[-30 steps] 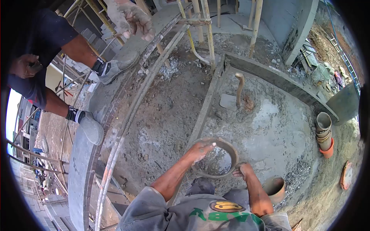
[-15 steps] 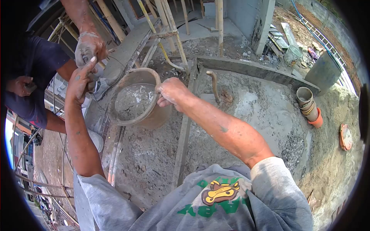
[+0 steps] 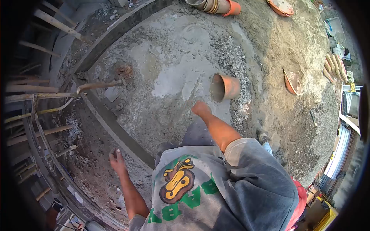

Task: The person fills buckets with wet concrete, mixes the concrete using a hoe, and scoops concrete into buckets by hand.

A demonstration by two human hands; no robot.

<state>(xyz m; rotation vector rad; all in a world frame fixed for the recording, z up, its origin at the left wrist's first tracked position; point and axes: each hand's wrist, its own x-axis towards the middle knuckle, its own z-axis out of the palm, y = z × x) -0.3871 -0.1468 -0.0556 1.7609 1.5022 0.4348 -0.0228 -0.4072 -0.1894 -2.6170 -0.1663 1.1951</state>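
My left hand (image 3: 118,160) hangs over the dirt at the lower left, holding nothing, its fingers apart. My right hand (image 3: 200,108) is above the wet grey mortar (image 3: 173,81), fingers curled; whether anything is in it does not show. Just beyond it an orange bucket (image 3: 231,87) lies on its side, mouth toward the left, beside a strip of gravel (image 3: 237,61). The curved wooden handle (image 3: 98,85) of a tool stands out of the mortar at the left, with its flat blade (image 3: 112,93) near it.
A concrete ledge (image 3: 115,129) runs diagonally between my hands. Poles (image 3: 38,96) crowd the left side. Stacked buckets (image 3: 214,6) lie at the top. Mortar-smeared orange pans (image 3: 293,81) rest on sand at the right. Another person's foot (image 3: 264,136) shows right of my arm.
The mortar-filled bucket both my hands were at beside another person's hand is gone from view. My hands have drawn apart, the left has opened, and the view has swung right.
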